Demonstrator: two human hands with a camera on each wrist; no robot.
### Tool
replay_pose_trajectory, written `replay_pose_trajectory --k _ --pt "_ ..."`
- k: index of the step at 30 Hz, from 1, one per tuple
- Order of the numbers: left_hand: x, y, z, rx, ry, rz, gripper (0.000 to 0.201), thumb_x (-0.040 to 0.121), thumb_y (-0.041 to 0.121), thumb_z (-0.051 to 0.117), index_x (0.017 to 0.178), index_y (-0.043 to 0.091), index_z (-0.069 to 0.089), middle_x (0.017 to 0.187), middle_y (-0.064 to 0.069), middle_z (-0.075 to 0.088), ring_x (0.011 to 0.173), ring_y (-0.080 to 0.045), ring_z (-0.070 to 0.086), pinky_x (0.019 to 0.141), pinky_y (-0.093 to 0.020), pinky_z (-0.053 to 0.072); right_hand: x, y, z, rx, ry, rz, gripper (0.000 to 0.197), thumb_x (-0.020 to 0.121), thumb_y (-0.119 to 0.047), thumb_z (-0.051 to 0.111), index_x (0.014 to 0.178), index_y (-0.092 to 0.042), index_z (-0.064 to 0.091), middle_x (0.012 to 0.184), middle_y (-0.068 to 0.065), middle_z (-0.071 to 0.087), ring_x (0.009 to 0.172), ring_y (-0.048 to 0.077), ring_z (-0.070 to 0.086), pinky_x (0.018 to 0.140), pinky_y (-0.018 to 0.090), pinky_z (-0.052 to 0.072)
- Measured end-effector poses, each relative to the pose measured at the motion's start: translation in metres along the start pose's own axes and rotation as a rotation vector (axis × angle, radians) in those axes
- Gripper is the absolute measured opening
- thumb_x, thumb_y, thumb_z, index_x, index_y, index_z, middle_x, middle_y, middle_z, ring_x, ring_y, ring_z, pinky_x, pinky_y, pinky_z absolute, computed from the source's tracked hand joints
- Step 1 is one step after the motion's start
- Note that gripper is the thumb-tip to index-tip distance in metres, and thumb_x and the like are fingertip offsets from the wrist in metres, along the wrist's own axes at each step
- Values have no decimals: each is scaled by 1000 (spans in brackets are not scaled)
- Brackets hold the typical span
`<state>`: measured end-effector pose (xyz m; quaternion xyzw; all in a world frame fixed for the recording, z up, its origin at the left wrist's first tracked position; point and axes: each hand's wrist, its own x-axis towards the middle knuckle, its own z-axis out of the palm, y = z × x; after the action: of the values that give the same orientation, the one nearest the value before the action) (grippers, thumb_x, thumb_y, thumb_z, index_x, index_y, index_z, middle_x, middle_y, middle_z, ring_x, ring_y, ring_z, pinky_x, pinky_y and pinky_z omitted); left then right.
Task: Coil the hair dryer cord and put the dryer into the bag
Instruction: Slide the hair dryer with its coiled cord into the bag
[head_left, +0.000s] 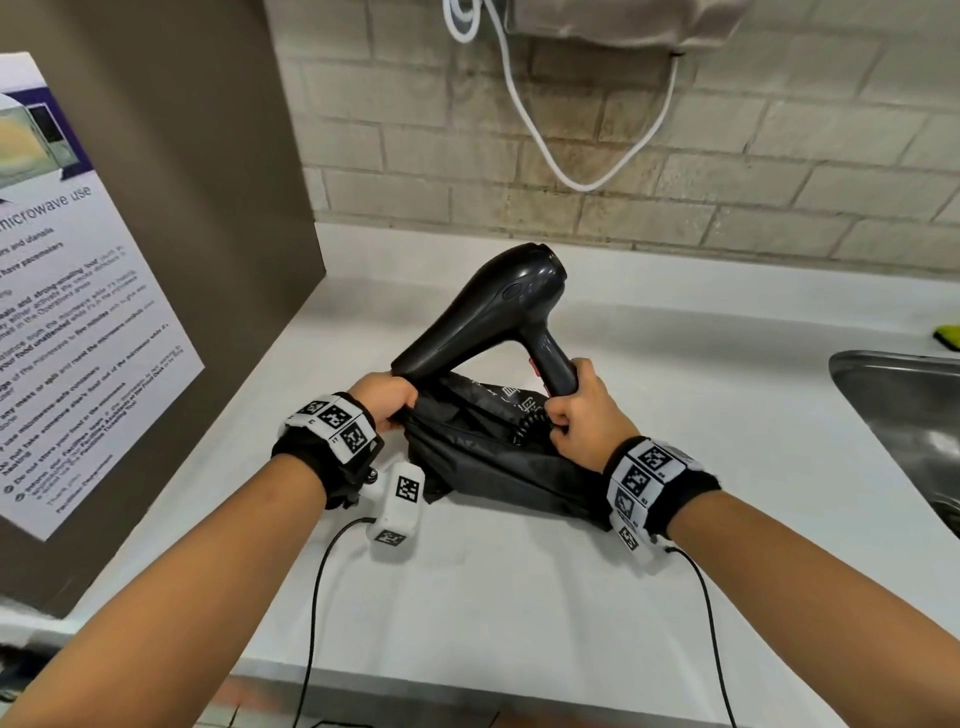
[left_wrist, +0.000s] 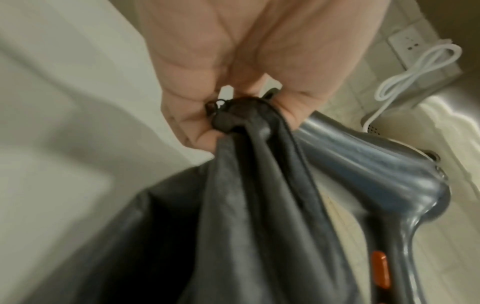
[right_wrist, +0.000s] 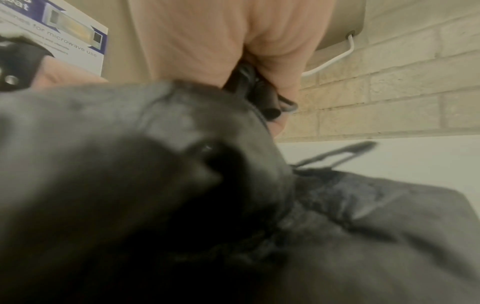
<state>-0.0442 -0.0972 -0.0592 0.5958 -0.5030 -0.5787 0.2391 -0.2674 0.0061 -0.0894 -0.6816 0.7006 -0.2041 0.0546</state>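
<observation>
A black hair dryer (head_left: 498, 317) hangs nozzle-down over a black fabric bag (head_left: 498, 457) that lies on the white counter (head_left: 701, 415). My right hand (head_left: 582, 410) grips the dryer's handle together with the coiled black cord (head_left: 527, 426). My left hand (head_left: 387, 402) pinches the bunched rim of the bag at its left side, beside the nozzle. In the left wrist view the bag's rim (left_wrist: 241, 127) is gathered in my fingers, with the dryer (left_wrist: 376, 170) just right of it. In the right wrist view the bag (right_wrist: 155, 185) fills most of the picture and the cord (right_wrist: 262, 98) shows under my palm.
A steel sink (head_left: 904, 415) lies at the right edge. A brown panel with a microwave notice (head_left: 78, 291) stands at the left. A white cable (head_left: 582, 176) loops down the tiled wall behind. A yellow-green object (head_left: 948, 335) sits by the sink.
</observation>
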Motion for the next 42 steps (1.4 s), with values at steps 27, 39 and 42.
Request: replay_pose_trajectory --k 27,39,42 --pt "-28 96 -9 102 215 515 13 84 17 57 76 8 62 76 -9 55 65 -14 52 63 -22 40 -9 -30 -31 -414 -18 -239 28 47 1 76 66 -18 71 119 11 30 75 38 54 40 27 46" --pt "-36 94 6 321 134 664 32 67 27 81 95 15 71 92 0 64 86 -13 61 78 -19 44 -5 -26 -31 -314 72 -266 75 71 -9 69 134 -19 29 129 18 44 93 37 56 53 35 50" --pt "-33 98 3 323 108 774 38 72 7 76 109 9 68 102 -3 54 102 -21 57 87 -15 38 -5 -23 -29 -289 43 -134 64 89 -19 55 144 -8 25 139 15 40 109 37 49 74 43 52"
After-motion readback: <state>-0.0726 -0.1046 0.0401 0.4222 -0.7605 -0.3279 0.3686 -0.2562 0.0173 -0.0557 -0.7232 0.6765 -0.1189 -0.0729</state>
